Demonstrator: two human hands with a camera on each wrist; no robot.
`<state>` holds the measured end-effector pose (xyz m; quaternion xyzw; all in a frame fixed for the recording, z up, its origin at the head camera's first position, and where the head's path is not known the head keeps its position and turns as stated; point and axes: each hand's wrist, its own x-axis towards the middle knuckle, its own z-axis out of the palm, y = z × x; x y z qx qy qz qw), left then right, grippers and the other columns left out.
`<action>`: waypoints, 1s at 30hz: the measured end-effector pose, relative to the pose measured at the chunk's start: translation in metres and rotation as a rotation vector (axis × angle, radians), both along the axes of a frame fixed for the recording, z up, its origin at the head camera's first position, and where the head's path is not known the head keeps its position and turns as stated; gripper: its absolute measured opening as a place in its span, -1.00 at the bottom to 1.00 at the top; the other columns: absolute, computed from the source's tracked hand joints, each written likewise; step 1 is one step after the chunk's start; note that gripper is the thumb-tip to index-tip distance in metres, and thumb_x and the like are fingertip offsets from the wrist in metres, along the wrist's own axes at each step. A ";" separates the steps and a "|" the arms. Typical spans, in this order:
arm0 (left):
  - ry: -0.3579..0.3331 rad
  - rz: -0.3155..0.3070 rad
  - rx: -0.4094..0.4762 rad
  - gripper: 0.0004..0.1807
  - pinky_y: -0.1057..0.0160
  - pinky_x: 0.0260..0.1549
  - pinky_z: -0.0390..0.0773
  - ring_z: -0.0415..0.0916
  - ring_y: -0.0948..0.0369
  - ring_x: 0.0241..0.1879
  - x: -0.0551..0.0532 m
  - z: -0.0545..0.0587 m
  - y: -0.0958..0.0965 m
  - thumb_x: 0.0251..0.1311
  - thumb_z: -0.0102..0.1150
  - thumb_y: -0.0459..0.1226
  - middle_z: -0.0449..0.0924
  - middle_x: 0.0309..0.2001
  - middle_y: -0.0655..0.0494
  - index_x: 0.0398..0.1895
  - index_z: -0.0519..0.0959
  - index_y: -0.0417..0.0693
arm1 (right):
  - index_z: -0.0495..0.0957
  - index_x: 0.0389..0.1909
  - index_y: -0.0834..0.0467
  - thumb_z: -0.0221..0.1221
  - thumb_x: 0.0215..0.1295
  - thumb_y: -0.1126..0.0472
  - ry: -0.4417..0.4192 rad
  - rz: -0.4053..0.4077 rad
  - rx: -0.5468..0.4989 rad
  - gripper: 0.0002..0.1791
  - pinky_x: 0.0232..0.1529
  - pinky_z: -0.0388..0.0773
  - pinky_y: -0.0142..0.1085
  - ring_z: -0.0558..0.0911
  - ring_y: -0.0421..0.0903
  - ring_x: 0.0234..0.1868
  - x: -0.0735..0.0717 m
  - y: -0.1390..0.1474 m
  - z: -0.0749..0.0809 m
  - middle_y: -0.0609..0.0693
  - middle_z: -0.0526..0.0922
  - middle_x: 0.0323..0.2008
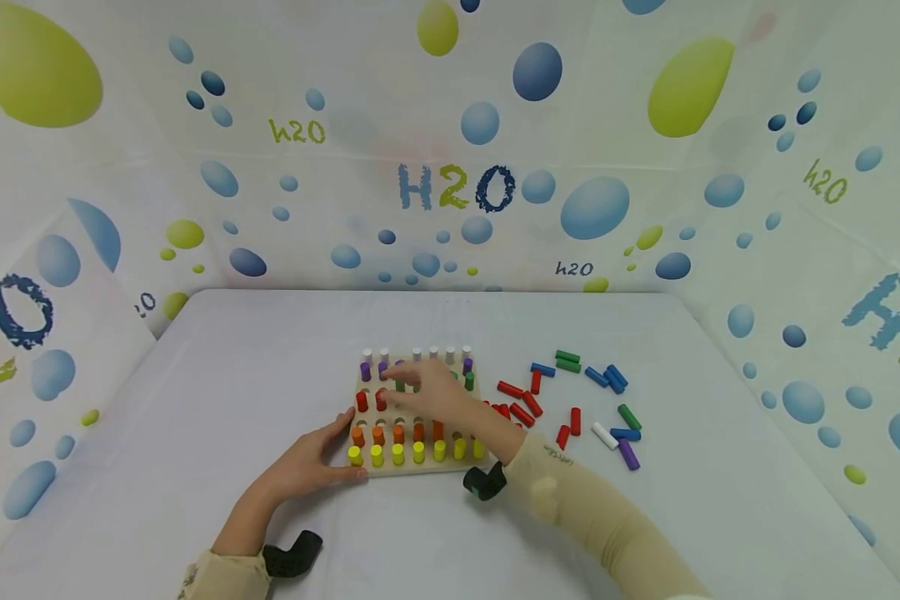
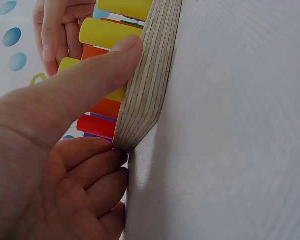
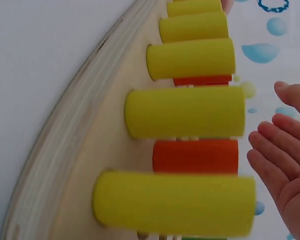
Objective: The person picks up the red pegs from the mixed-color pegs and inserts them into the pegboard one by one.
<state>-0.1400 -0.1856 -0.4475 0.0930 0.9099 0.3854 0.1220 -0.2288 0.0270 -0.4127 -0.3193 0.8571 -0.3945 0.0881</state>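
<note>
A wooden pegboard (image 1: 412, 467) stands on the table, with rows of yellow, orange, red, green, purple and white pegs upright in its holes. My left hand (image 1: 311, 461) grips the board's near left corner. In the left wrist view its thumb (image 2: 107, 65) presses the front edge and the fingers (image 2: 97, 170) bend against the side. Over the middle of the board is my right hand (image 1: 438, 392), its fingertips close to a red peg (image 1: 381, 400). The right wrist view shows these fingers (image 3: 275, 142) extended and apart, holding nothing, beyond the yellow pegs (image 3: 185, 112).
Loose red pegs (image 1: 522, 414) lie right of the board, some partly behind the right forearm. Farther right are loose blue pegs (image 1: 615, 379), green pegs (image 1: 567, 361), a white peg (image 1: 604, 435) and a purple peg (image 1: 628, 454). A patterned sheet (image 1: 450, 225) hangs behind the table.
</note>
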 end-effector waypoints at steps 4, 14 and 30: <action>0.002 0.005 -0.001 0.10 -0.22 0.20 0.02 -0.09 -0.17 0.34 0.000 -0.002 0.000 -0.14 0.36 0.08 -0.01 0.37 -0.23 0.41 0.00 -0.14 | 0.44 0.17 0.06 0.16 0.20 -0.04 0.051 -0.012 0.040 -0.48 0.02 0.48 -0.25 0.48 -0.10 0.13 -0.002 0.010 0.003 -0.06 0.49 0.13; 0.006 0.011 -0.014 0.11 -0.22 0.19 0.05 -0.08 -0.18 0.33 0.000 -0.003 -0.001 -0.16 0.37 0.08 0.01 0.36 -0.23 0.41 0.00 -0.13 | 0.47 0.14 0.13 0.23 0.17 0.09 0.100 -0.030 0.012 -0.50 0.04 0.46 -0.11 0.48 -0.02 0.12 -0.009 0.039 0.012 0.04 0.51 0.11; -0.001 0.024 -0.014 0.11 -0.23 0.19 0.04 -0.09 -0.17 0.34 0.000 -0.003 -0.001 -0.16 0.37 0.08 0.00 0.37 -0.22 0.41 0.00 -0.10 | 0.51 0.07 0.22 0.23 0.17 0.14 0.172 -0.115 0.026 -0.56 0.02 0.47 -0.15 0.50 0.01 0.10 -0.024 0.092 0.006 0.08 0.55 0.05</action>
